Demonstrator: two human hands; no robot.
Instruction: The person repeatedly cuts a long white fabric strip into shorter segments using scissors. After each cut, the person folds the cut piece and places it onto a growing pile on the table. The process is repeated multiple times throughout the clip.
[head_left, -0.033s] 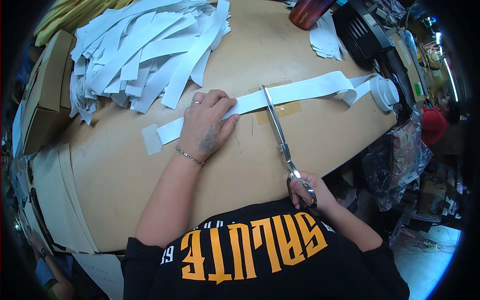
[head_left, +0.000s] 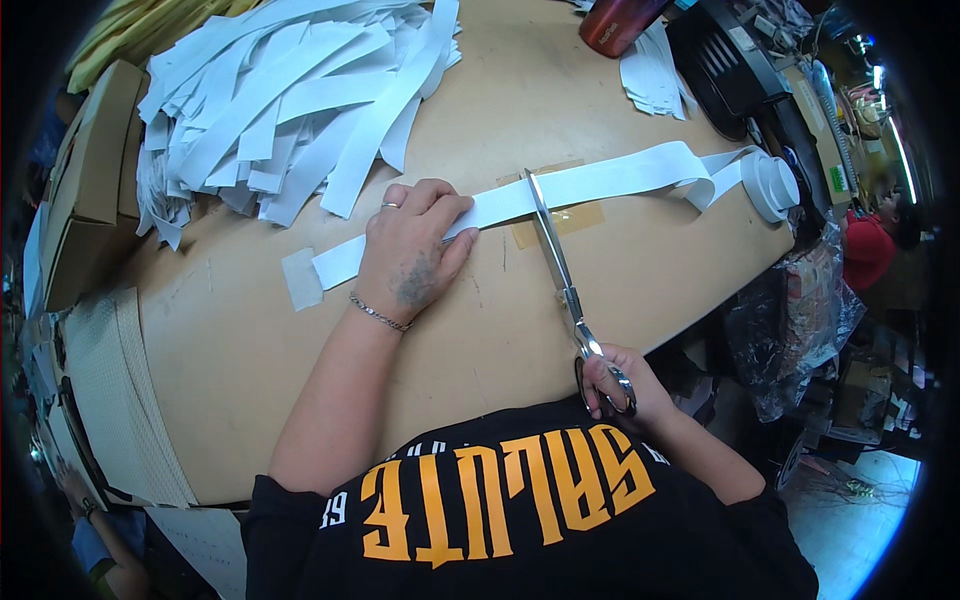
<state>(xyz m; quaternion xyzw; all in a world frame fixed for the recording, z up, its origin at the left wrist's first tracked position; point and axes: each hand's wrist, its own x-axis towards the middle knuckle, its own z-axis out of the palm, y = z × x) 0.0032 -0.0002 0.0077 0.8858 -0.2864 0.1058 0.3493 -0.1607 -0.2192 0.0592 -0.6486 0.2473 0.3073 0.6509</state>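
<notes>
My left hand is pressed palm-down on a flat white band, its fingers bent and close together, pinning the band to the table. The band's left end shows past the wrist, beside a small whitish tape patch. To the right it runs to a loose roll of the same band. My right hand is closed around the handles of long metal scissors. Their blades cross the band a little right of my left hand, over brown tape on the table.
A big heap of cut white strips lies at the far left, beside a cardboard box. At the far right are a smaller strip pile, a dark red tumbler and a black appliance. Other people show at both sides.
</notes>
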